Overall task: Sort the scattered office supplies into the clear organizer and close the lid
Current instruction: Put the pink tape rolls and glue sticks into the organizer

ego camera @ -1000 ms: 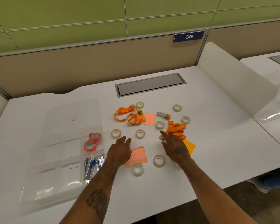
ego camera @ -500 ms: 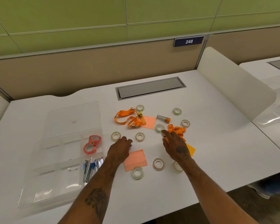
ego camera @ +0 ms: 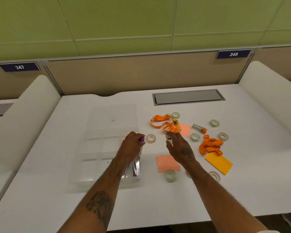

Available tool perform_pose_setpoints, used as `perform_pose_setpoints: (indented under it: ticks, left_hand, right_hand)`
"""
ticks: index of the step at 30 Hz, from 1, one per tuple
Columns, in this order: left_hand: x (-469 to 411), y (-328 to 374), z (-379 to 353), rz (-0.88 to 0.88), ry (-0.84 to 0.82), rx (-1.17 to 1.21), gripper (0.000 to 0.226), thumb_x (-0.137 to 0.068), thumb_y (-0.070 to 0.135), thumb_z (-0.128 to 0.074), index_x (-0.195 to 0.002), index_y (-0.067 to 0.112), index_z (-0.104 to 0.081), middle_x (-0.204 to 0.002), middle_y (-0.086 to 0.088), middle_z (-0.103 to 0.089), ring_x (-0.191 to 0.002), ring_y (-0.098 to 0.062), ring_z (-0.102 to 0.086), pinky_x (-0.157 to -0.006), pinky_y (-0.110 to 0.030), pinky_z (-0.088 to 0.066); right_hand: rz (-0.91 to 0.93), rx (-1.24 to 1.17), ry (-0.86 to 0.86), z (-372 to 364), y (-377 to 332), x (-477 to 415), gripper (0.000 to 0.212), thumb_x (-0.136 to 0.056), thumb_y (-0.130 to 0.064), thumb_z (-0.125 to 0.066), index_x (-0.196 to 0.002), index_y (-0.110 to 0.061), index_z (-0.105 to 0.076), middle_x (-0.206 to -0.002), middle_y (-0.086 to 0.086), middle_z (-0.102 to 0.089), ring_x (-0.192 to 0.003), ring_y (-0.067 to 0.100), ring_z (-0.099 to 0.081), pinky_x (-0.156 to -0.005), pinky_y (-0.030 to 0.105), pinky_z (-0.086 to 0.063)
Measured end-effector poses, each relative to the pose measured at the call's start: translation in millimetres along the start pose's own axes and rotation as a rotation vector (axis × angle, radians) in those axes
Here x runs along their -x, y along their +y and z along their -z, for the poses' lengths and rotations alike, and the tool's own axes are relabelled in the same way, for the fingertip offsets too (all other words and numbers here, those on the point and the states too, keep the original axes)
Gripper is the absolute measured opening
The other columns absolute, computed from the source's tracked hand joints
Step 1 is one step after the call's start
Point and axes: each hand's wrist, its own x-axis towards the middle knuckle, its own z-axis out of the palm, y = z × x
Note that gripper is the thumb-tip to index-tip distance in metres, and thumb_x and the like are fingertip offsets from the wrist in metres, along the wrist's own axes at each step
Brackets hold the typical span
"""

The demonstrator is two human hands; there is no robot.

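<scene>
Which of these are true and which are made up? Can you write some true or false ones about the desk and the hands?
1. The left hand holds something with a purple tip. True.
2. The clear organizer has its lid closed. False: the lid lies open behind it.
3. Two orange lanyards lie on the desk. True; the other is further right.
4. All the tape rolls are inside the organizer. False: several lie loose on the desk.
5. The right hand is gripping the yellow sticky note. False: it hovers apart from it.
</scene>
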Motion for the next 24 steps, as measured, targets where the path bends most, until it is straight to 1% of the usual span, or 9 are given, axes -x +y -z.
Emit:
perform_pose_setpoints:
  ticks: [4, 7, 10, 13, 16, 20, 22, 24]
  left_hand:
    - [25.8, -32.4, 38.4, 0.028, 0.039, 0.02, 0.025, -0.091, 0.019, -0.064, -0.116, 0.018, -0.067, -0.109, -0.005, -0.059, -0.1, -0.019, -0.06, -0.093, -0.035, -0.048]
    - [43.7, -58.7, 63.0, 0.05, 0.042, 0.014, 0.028, -0.092, 0.021, -0.064, -0.119, 0.013, -0.066, -0.111, -0.007, -0.059, -0.099, -0.021, -0.06, -0.093, -0.038, -0.049]
    - [59.2, -83.5, 78.4, 0.089, 0.012, -0.017, 0.03, -0.092, 0.023, -0.065, -0.12, 0.012, -0.065, -0.113, -0.007, -0.059, -0.1, -0.022, -0.06, -0.093, -0.037, -0.049]
    - [73.4, -102.7, 84.8, 0.119, -0.009, -0.028, 0.03, -0.091, 0.024, -0.065, -0.12, 0.014, -0.064, -0.113, -0.006, -0.058, -0.1, -0.021, -0.06, -0.092, -0.034, -0.048]
    - [85.8, -115.7, 85.6, 0.126, -0.049, -0.051, 0.031, -0.091, 0.026, -0.065, -0.12, 0.016, -0.064, -0.114, -0.006, -0.057, -0.101, -0.021, -0.059, -0.093, -0.033, -0.047]
    - [96.9, -126.8, 83.3, 0.13, -0.082, -0.091, 0.033, -0.089, 0.031, -0.066, -0.12, 0.019, -0.065, -0.114, -0.003, -0.057, -0.102, -0.022, -0.06, -0.092, -0.034, -0.047]
    - [100.1, -130.4, 80.2, 0.133, -0.087, -0.106, 0.032, -0.089, 0.032, -0.066, -0.119, 0.02, -0.065, -0.114, -0.002, -0.057, -0.102, -0.022, -0.06, -0.091, -0.036, -0.048]
    - [102.5, -133.7, 77.3, 0.126, -0.088, -0.125, 0.032, -0.089, 0.033, -0.066, -0.118, 0.019, -0.064, -0.113, -0.003, -0.057, -0.1, -0.022, -0.06, -0.09, -0.035, -0.049]
  right_hand:
    - [0.025, -0.018, -0.011, -25.2, -48.0, 0.5, 0.037, -0.094, -0.021, -0.054, -0.13, -0.014, -0.052, -0.118, 0.01, -0.058, -0.099, 0.03, -0.062, -0.08, 0.041, -0.052]
    - [0.043, -0.036, -0.034, -42.9, -83.5, 3.3, 0.036, -0.095, -0.022, -0.054, -0.13, -0.015, -0.052, -0.116, 0.011, -0.057, -0.092, 0.028, -0.063, -0.077, 0.04, -0.054]
    - [0.064, -0.043, -0.049, -58.8, -113.1, 7.8, 0.037, -0.094, -0.023, -0.055, -0.13, -0.015, -0.053, -0.114, 0.012, -0.057, -0.089, 0.029, -0.064, -0.076, 0.041, -0.055]
    - [0.098, -0.027, -0.053, -72.0, -135.9, 15.1, 0.037, -0.092, -0.025, -0.058, -0.128, -0.019, -0.055, -0.11, 0.008, -0.06, -0.089, 0.027, -0.064, -0.075, 0.038, -0.054]
    - [0.112, -0.007, -0.055, -83.1, -152.2, 20.2, 0.037, -0.09, -0.026, -0.06, -0.125, -0.019, -0.056, -0.111, 0.006, -0.063, -0.093, 0.026, -0.064, -0.077, 0.036, -0.053]
    - [0.134, -0.009, -0.066, -94.1, -169.3, 24.9, 0.034, -0.087, -0.026, -0.065, -0.118, -0.018, -0.057, -0.111, 0.002, -0.066, -0.092, 0.024, -0.065, -0.076, 0.029, -0.049]
    - [0.149, -0.008, -0.099, -98.4, -174.1, 27.0, 0.032, -0.087, -0.026, -0.065, -0.117, -0.017, -0.057, -0.111, 0.002, -0.066, -0.093, 0.023, -0.064, -0.076, 0.028, -0.047]
    - [0.139, -0.013, -0.15, -102.0, -178.0, 29.3, 0.032, -0.087, -0.028, -0.064, -0.117, -0.018, -0.056, -0.11, 0.002, -0.066, -0.095, 0.023, -0.063, -0.078, 0.029, -0.049]
